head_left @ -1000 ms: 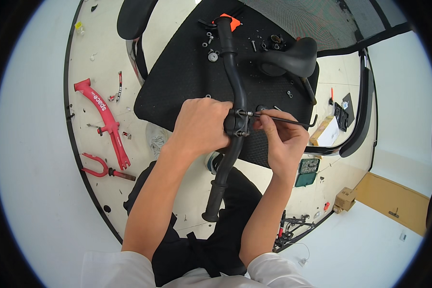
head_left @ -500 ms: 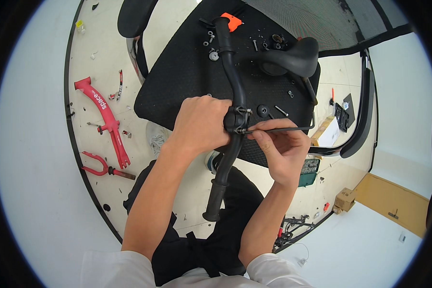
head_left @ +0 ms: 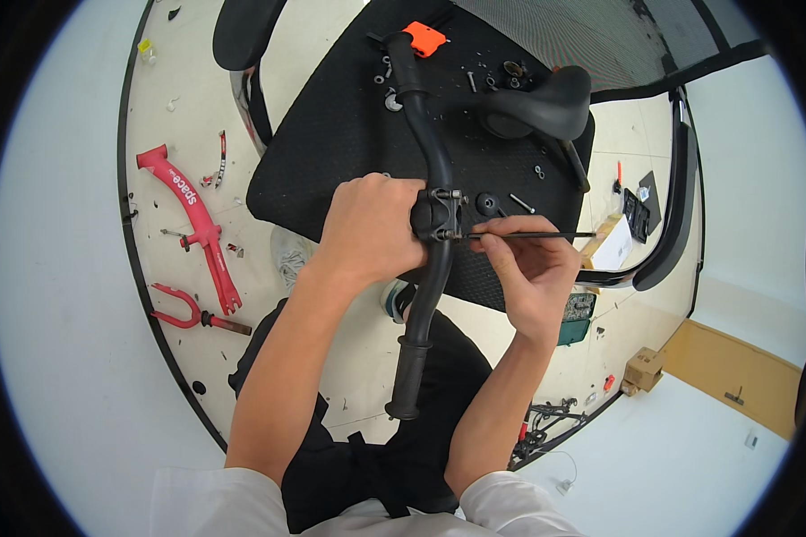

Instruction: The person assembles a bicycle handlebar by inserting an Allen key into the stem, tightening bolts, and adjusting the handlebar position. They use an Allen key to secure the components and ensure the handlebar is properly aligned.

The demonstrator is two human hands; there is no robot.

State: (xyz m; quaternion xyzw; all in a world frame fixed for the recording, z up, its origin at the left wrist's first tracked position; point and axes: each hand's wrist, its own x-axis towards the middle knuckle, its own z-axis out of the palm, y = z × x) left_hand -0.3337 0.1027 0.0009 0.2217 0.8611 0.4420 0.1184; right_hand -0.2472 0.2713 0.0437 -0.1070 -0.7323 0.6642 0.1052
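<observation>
A black bicycle handlebar point(head_left: 424, 134) with a grip at each end lies across the front of a black chair seat. Wrapped around its stem point(head_left: 431, 215), at the bar's middle, is my left hand point(head_left: 372, 224), closed. My right hand point(head_left: 533, 264) pinches a thin dark hex key point(head_left: 533, 235) between thumb and fingers. The key's tip meets the lower of two bolts on the right side of the stem clamp. Whether the tip sits inside the bolt head is too small to tell.
On the chair seat point(head_left: 322, 143) lie a black saddle point(head_left: 537, 106), an orange tool point(head_left: 425, 39), and several bolts and nuts. A pink frame point(head_left: 192, 206) and a pink fork point(head_left: 188, 309) lie on the floor at left. A white box point(head_left: 609, 243) stands at right.
The hex key has turned in my right fingers; its bent end no longer points up. The handlebar has tilted slightly, its near grip shifting a little right.
</observation>
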